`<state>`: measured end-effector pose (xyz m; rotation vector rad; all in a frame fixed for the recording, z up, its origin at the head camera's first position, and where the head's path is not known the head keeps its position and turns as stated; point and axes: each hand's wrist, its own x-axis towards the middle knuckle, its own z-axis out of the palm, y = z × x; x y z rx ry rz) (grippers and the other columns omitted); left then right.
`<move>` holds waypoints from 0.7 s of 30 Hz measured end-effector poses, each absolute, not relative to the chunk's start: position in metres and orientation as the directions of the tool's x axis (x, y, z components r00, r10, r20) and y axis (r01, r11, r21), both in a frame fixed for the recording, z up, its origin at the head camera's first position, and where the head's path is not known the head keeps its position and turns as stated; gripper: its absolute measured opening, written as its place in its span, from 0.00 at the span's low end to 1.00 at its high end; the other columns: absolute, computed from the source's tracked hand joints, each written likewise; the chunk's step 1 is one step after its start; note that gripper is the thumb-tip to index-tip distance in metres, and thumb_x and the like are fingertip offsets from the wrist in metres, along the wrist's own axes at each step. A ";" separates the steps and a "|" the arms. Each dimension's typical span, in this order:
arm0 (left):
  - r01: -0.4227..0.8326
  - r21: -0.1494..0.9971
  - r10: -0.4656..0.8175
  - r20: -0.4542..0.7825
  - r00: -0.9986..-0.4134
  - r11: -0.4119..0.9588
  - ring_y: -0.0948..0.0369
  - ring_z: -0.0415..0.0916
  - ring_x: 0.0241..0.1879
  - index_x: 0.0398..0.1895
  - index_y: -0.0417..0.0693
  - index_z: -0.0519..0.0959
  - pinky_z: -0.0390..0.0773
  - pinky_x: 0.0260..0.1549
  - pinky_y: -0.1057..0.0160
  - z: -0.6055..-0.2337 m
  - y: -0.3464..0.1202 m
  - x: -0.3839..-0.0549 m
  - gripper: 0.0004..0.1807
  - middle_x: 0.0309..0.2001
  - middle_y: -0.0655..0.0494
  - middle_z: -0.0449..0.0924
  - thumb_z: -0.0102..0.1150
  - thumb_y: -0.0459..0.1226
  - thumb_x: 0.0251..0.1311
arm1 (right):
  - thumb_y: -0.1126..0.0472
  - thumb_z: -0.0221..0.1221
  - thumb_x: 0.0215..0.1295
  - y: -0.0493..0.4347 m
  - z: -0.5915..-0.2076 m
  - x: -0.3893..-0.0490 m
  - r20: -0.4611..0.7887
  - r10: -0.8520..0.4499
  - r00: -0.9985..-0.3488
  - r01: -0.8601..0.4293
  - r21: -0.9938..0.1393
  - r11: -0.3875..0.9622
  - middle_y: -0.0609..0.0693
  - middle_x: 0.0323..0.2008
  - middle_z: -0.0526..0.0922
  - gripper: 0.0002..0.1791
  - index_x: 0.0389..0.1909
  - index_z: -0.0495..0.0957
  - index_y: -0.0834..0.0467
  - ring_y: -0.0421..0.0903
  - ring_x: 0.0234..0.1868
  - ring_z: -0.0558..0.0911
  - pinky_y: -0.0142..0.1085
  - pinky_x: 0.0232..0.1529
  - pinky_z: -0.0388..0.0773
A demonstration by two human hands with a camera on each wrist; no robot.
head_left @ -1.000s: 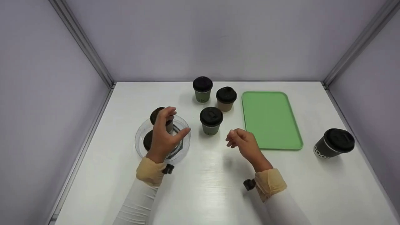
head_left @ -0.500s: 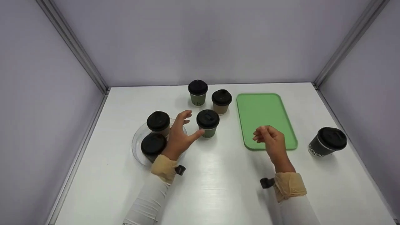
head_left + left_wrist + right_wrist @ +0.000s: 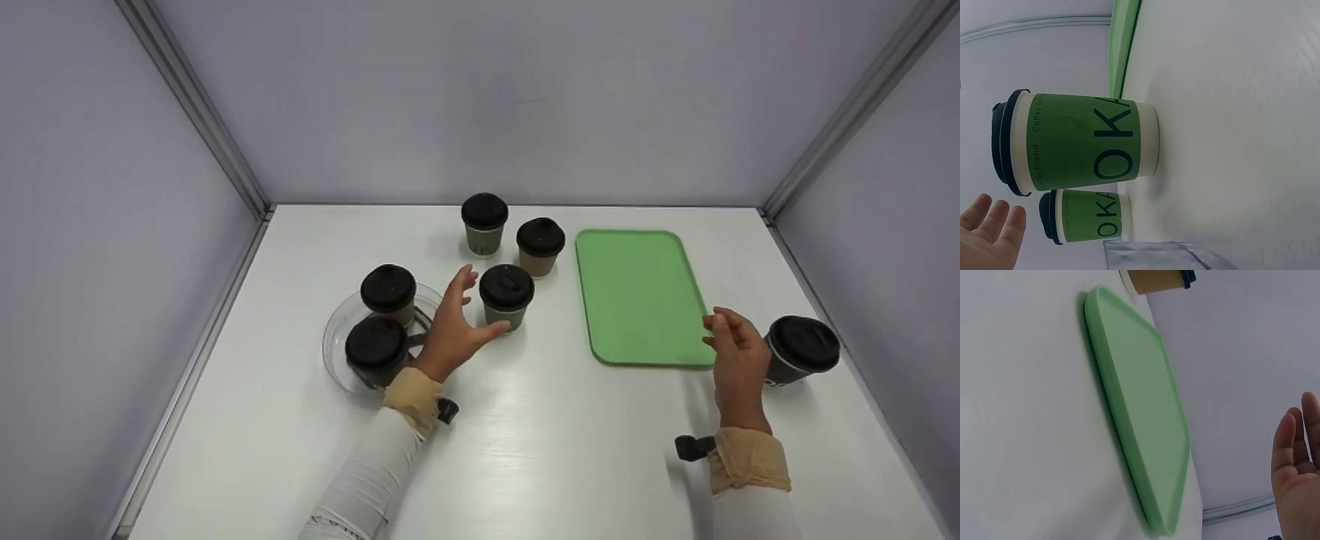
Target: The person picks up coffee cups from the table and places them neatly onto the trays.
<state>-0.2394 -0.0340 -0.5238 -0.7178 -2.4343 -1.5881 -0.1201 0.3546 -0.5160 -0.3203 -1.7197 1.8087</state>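
Observation:
My left hand is spread beside a green paper cup with a black lid, thumb and fingers apart on its near left side. In the left wrist view, that green cup stands upright with dark letters on its side, and the fingers show a gap from it. My right hand, loosely bent and holding nothing, hovers between the green tray and a dark cup, whose left side it partly hides. The right wrist view shows the tray and this hand off to the side.
Two lidded cups, a black-topped one and another, stand in a clear round dish at left. Behind the middle cup are a green cup and a brown cup. Walls enclose the white table.
My left hand has moved right, from over the dish to beside the middle green cup. My right hand has travelled right, past the tray, to the dark cup's side. The cups stay in place.

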 end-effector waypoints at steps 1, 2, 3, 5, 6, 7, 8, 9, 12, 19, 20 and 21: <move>0.458 0.826 0.310 0.364 -0.879 0.328 0.58 0.59 0.67 0.76 0.44 0.49 0.66 0.60 0.61 -0.525 -0.033 -0.241 0.58 0.70 0.47 0.60 0.75 0.52 0.48 | 0.60 0.59 0.69 0.360 -0.519 -0.120 0.216 0.590 -0.778 -0.239 -0.970 0.040 0.51 0.38 0.82 0.14 0.50 0.80 0.64 0.46 0.44 0.79 0.30 0.41 0.76; 0.449 0.831 0.308 0.355 -0.882 0.327 0.58 0.59 0.68 0.76 0.44 0.49 0.66 0.60 0.61 -0.526 -0.033 -0.242 0.58 0.70 0.47 0.59 0.75 0.52 0.48 | 0.59 0.59 0.69 0.365 -0.522 -0.120 0.195 0.600 -0.776 -0.206 -0.977 0.052 0.50 0.39 0.82 0.14 0.51 0.80 0.63 0.45 0.45 0.79 0.30 0.41 0.76; 0.443 0.836 0.307 0.350 -0.885 0.324 0.58 0.59 0.68 0.76 0.43 0.50 0.66 0.60 0.61 -0.527 -0.032 -0.243 0.58 0.70 0.47 0.59 0.75 0.51 0.48 | 0.59 0.59 0.69 0.370 -0.525 -0.120 0.174 0.610 -0.773 -0.166 -0.984 0.070 0.49 0.40 0.82 0.15 0.52 0.79 0.63 0.45 0.45 0.78 0.29 0.42 0.76; 0.429 0.848 0.308 0.337 -0.890 0.311 0.57 0.58 0.68 0.76 0.44 0.50 0.66 0.60 0.59 -0.528 -0.031 -0.247 0.58 0.70 0.47 0.58 0.76 0.51 0.47 | 0.55 0.59 0.69 0.381 -0.531 -0.120 0.129 0.627 -0.769 -0.065 -0.990 0.124 0.47 0.44 0.82 0.19 0.56 0.78 0.61 0.45 0.47 0.77 0.29 0.42 0.75; 0.422 0.852 0.309 0.330 -0.892 0.309 0.56 0.58 0.68 0.76 0.44 0.50 0.66 0.60 0.59 -0.528 -0.030 -0.248 0.58 0.71 0.46 0.58 0.76 0.51 0.47 | 0.53 0.59 0.69 0.385 -0.533 -0.120 0.104 0.633 -0.767 -0.017 -0.990 0.141 0.47 0.46 0.81 0.21 0.58 0.77 0.60 0.45 0.48 0.77 0.30 0.43 0.74; 0.414 0.858 0.310 0.321 -0.895 0.303 0.55 0.58 0.68 0.76 0.45 0.50 0.67 0.60 0.59 -0.529 -0.030 -0.250 0.58 0.71 0.46 0.58 0.76 0.51 0.47 | 0.51 0.58 0.70 0.389 -0.536 -0.119 0.072 0.632 -0.772 0.037 -0.987 0.157 0.47 0.50 0.80 0.24 0.61 0.75 0.59 0.45 0.50 0.75 0.30 0.45 0.73; 0.407 0.863 0.313 0.314 -0.896 0.299 0.55 0.58 0.68 0.76 0.45 0.50 0.67 0.60 0.59 -0.530 -0.029 -0.252 0.58 0.70 0.46 0.58 0.76 0.50 0.47 | 0.48 0.57 0.70 0.392 -0.538 -0.119 0.044 0.630 -0.776 0.088 -0.980 0.176 0.48 0.53 0.78 0.27 0.63 0.73 0.58 0.45 0.52 0.74 0.30 0.46 0.71; 0.401 0.866 0.317 0.306 -0.898 0.298 0.55 0.59 0.68 0.76 0.45 0.51 0.67 0.60 0.59 -0.530 -0.028 -0.253 0.58 0.70 0.46 0.58 0.76 0.50 0.47 | 0.46 0.56 0.70 0.395 -0.540 -0.118 0.019 0.622 -0.783 0.130 -0.973 0.193 0.48 0.57 0.76 0.29 0.66 0.71 0.57 0.46 0.54 0.73 0.31 0.47 0.70; 0.376 0.874 0.323 0.276 -0.905 0.309 0.55 0.59 0.68 0.76 0.47 0.51 0.67 0.60 0.59 -0.533 -0.024 -0.257 0.57 0.71 0.47 0.58 0.76 0.50 0.48 | 0.41 0.54 0.69 0.399 -0.547 -0.117 -0.038 0.590 -0.806 0.208 -0.952 0.223 0.53 0.64 0.70 0.34 0.70 0.66 0.56 0.47 0.58 0.68 0.34 0.50 0.68; 0.350 0.880 0.327 0.243 -0.913 0.322 0.54 0.59 0.68 0.75 0.47 0.52 0.67 0.60 0.59 -0.536 -0.016 -0.260 0.54 0.71 0.48 0.58 0.76 0.47 0.49 | 0.38 0.50 0.70 0.404 -0.558 -0.111 -0.024 0.554 -0.832 0.274 -0.887 0.372 0.62 0.68 0.64 0.37 0.73 0.62 0.55 0.59 0.64 0.67 0.52 0.56 0.67; 0.348 0.881 0.327 0.242 -0.914 0.321 0.54 0.60 0.67 0.75 0.47 0.53 0.67 0.59 0.59 -0.537 -0.015 -0.261 0.54 0.71 0.48 0.58 0.76 0.47 0.49 | 0.38 0.50 0.70 0.405 -0.558 -0.110 -0.021 0.542 -0.840 0.276 -0.877 0.393 0.63 0.69 0.62 0.38 0.73 0.61 0.55 0.61 0.65 0.66 0.54 0.58 0.66; 0.345 0.883 0.328 0.239 -0.914 0.318 0.54 0.60 0.67 0.75 0.48 0.52 0.68 0.59 0.59 -0.537 -0.014 -0.262 0.54 0.71 0.48 0.58 0.76 0.47 0.49 | 0.39 0.49 0.71 0.406 -0.559 -0.110 -0.018 0.528 -0.849 0.273 -0.870 0.410 0.64 0.70 0.61 0.38 0.73 0.60 0.56 0.63 0.66 0.65 0.56 0.60 0.65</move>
